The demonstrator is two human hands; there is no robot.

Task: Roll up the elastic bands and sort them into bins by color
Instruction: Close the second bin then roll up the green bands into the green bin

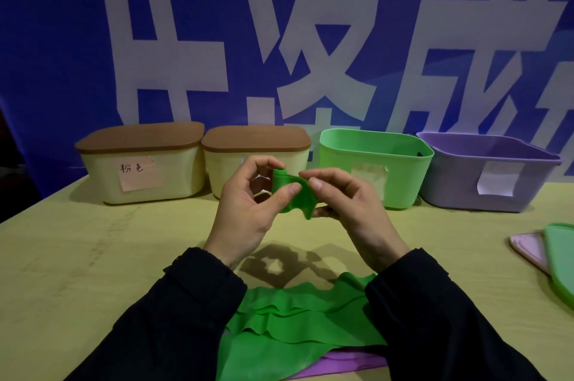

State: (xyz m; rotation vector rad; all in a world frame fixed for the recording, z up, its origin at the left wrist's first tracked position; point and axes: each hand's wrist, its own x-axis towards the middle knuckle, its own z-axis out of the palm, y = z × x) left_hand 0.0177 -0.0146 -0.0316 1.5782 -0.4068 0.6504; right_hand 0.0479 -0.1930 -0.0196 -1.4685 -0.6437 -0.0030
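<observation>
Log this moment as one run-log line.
phase: rolling | left hand: pinches green band | right hand: pinches same band | green bin: open | purple band: waiting

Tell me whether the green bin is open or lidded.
Open. The green bin has no lid on it and its inner walls show; a green lid lies on the table at the right. The contents are hidden.

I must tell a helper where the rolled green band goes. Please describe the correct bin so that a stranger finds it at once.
Four bins stand in a row against the blue banner. The green bin is third from the left, beside the purple bin. It is open, and the only green one; the two cream bins carry brown lids.
</observation>
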